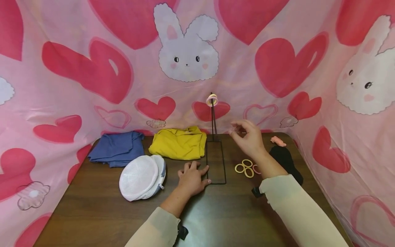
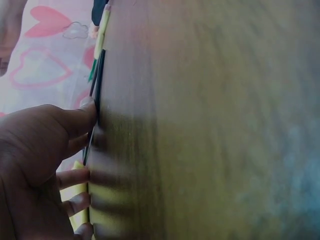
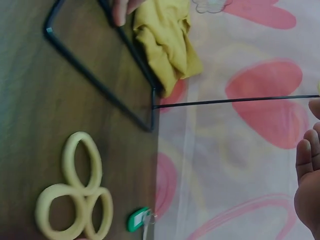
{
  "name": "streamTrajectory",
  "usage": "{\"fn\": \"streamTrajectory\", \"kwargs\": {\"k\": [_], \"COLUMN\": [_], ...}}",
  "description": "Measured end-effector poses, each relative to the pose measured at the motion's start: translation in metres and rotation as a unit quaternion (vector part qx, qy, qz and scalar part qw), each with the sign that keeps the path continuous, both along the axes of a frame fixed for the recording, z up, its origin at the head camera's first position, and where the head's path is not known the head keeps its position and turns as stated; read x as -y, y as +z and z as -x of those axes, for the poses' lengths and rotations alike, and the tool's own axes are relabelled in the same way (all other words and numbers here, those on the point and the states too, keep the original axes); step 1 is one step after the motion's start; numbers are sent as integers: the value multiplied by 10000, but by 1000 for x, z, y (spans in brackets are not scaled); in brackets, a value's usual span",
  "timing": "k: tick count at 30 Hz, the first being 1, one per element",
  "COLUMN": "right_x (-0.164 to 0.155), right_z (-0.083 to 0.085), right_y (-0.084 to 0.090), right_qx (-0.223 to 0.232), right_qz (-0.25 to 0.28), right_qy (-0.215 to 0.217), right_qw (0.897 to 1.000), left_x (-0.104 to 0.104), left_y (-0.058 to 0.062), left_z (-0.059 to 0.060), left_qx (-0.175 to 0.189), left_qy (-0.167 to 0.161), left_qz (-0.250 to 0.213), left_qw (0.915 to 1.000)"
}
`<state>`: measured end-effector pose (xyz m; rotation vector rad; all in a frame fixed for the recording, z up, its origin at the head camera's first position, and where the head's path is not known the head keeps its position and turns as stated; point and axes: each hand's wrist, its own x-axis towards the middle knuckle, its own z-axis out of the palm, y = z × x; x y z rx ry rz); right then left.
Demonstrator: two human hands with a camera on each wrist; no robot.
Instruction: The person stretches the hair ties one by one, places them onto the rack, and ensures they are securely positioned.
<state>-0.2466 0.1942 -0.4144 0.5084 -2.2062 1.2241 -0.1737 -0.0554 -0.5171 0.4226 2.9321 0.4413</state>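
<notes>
Head view shows your dark brown wooden table (image 1: 92,206) ringed by the pink heart-and-bunny cloth backdrop (image 1: 77,75). Beyond your left hand's fingers lie the folded yellow cloth garment (image 1: 179,143) and, further to their left, the folded blue cloth garment (image 1: 116,148). Just left of that hand sits the white round mesh laundry bag (image 1: 142,176).

Your left hand (image 1: 192,178) lies flat on the table, fingers straight and spread; the left wrist view shows its fingertips (image 2: 86,106) pressing on the rod of the black wire stand (image 1: 216,161), whose rectangular base lies on the table right beside them. The stand's thin upright rises at the far end and carries a pale pink hair tie (image 1: 212,100) at its top.

Your right hand (image 1: 248,137) is raised above the table, just right of the upright, fingers loosely curled; whether they pinch anything you cannot tell. Below that hand lies the cluster of yellow elastic hair ties (image 1: 244,168), with the black cloth piece (image 1: 285,159) to their right and a small pink clip (image 1: 278,140) beyond it.
</notes>
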Motion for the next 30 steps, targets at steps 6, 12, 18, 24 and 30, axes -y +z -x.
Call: {"fn": "streamTrajectory", "kwargs": {"k": [6,12,18,24,30], "right_x": [-16,-34,-55,-78,-93], "right_z": [-15,-27,-38,-47,-52], "right_y": [-14,-30,-47,-59,-66], "right_qx": [544,833,1042,1458,2089], "right_qz": [-314,-613,-1039,-1441,-1809], "right_qy": [30,177,325,333,532], "right_qw": [9980,9945,9886,9782,9596], "left_x": [-1,0,0,0,0], "left_y": [2,2,2,1,1], "left_z": [0,1,1,1,1], "left_qx": [28,39,67,44,36], "left_qy": [-11,17,17,-12,14], "left_qz": [-41,-26,-87,-110,-21], "left_qw": [10000,10000,9999,9999,10000]}}
